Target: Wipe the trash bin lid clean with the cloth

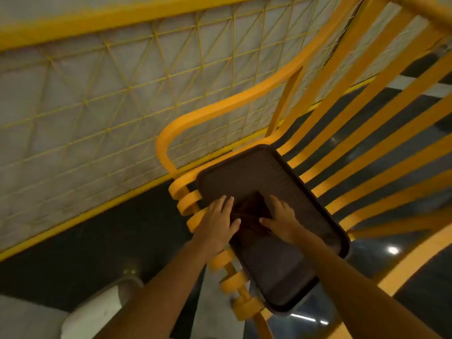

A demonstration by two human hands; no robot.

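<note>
Two hands lie flat on the trash bin lid (276,265), one on each side of a dark cloth (249,209). The left hand (216,225) and the right hand (281,220) are a little apart, with fingers straight and spread, pressing down and not curled round anything. The lid is dark brown and long, with round corners. Its long side runs from far and left to near and right, and it sits in the middle of curved yellow bars (367,148). The cloth is almost the same colour as the lid, so its edges are hard to see. The bin under the lid is hidden. A yellow wire fence (117,99) stands behind. A white thing (97,311) at the bottom left is blurry and cut off.
</note>
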